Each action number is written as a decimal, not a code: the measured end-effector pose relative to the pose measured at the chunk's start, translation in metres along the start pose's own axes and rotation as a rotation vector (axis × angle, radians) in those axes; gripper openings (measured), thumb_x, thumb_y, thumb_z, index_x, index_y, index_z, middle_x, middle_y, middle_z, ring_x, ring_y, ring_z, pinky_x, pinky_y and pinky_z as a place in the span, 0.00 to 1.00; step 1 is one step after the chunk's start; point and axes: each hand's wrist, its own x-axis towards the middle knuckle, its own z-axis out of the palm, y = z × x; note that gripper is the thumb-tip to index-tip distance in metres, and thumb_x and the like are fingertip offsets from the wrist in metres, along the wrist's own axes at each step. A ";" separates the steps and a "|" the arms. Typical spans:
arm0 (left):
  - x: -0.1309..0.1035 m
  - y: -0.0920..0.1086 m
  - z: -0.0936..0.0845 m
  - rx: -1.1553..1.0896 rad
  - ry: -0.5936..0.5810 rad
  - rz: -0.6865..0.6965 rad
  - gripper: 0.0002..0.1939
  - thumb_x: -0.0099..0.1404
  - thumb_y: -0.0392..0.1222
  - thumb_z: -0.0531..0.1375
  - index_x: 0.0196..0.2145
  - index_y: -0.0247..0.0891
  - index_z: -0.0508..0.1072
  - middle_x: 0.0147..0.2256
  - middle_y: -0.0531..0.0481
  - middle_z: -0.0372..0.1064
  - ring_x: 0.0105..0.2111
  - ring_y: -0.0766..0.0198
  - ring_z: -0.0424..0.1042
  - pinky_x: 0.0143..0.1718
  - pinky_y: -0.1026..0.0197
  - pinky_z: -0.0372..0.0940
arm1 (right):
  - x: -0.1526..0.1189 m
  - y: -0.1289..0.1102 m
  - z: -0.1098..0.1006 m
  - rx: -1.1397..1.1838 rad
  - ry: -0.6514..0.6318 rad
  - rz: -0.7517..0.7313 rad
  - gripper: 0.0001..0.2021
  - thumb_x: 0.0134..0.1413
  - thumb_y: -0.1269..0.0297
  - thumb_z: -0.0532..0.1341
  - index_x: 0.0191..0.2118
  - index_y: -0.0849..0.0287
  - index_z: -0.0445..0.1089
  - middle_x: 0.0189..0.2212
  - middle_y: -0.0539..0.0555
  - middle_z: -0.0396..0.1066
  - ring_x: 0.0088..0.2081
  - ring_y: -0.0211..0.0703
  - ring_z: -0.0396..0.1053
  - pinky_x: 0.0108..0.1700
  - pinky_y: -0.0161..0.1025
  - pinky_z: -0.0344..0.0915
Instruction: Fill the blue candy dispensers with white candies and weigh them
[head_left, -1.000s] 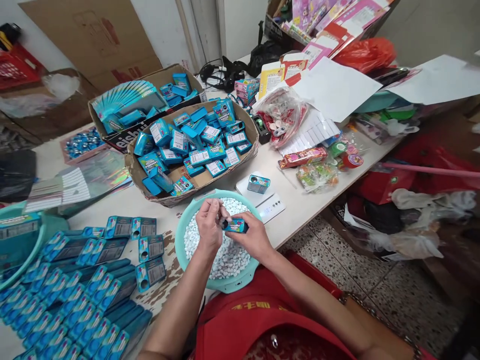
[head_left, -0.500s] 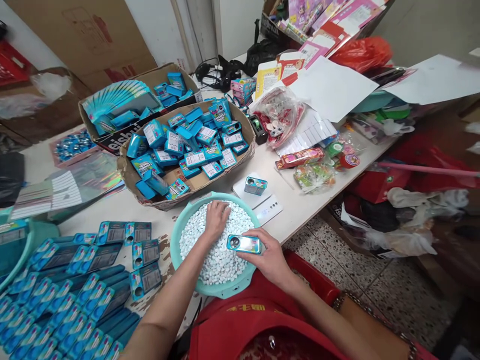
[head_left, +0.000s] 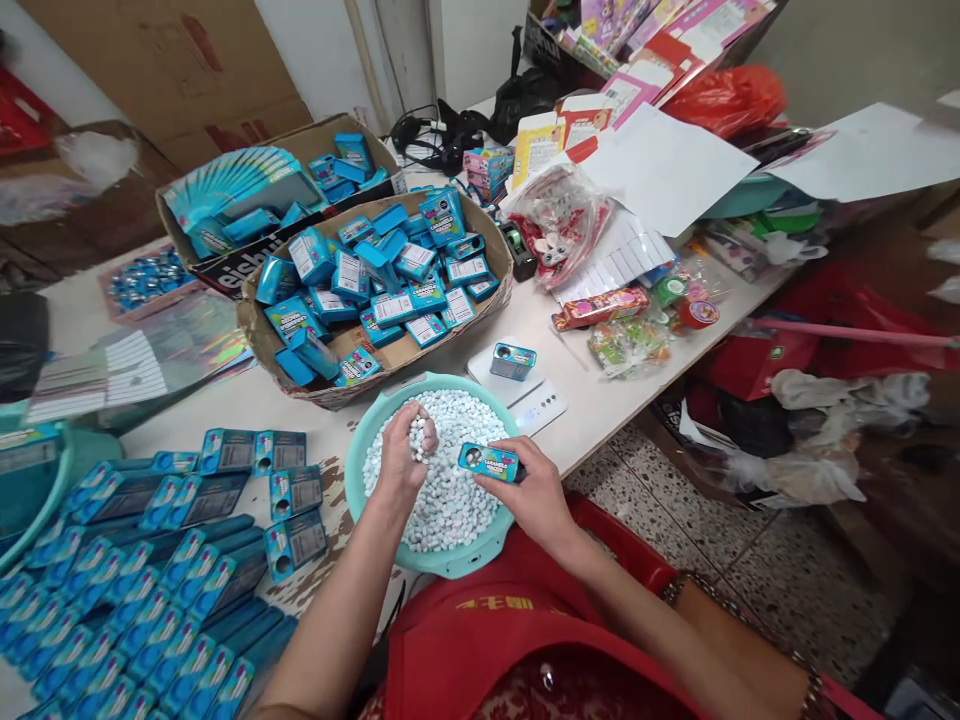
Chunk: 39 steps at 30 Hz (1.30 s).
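Note:
A mint-green basin (head_left: 450, 565) full of small white candies (head_left: 450, 500) sits at the table's front edge. Over its left side my left hand (head_left: 405, 450) is cupped, its fingers curled round a scoop of the white candies. My right hand (head_left: 536, 490) grips a small blue candy box (head_left: 489, 462) above the basin's right side, the box's round hole facing up. Another blue box (head_left: 514, 361) stands on a white digital scale (head_left: 538, 405) just behind the basin.
Rows of blue boxes (head_left: 157, 590) cover the table at left. Behind the basin, a cardboard tray (head_left: 330, 395) holds many more blue boxes. Wrapped sweets (head_left: 630, 345) and white paper sheets (head_left: 667, 170) lie to the right, near the table's edge.
My left hand has lifted out of the white candies and turned, now with a handful. The box in my right hand has tilted and risen slightly, showing its printed label.

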 end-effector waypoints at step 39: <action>-0.015 0.041 0.017 0.004 0.025 0.247 0.17 0.55 0.54 0.62 0.26 0.37 0.64 0.17 0.59 0.51 0.15 0.75 0.53 0.14 0.72 0.48 | 0.017 -0.017 0.019 0.204 0.050 -0.125 0.15 0.40 0.64 0.70 0.37 0.54 0.71 0.36 0.51 0.70 0.41 0.45 0.69 0.45 0.42 0.65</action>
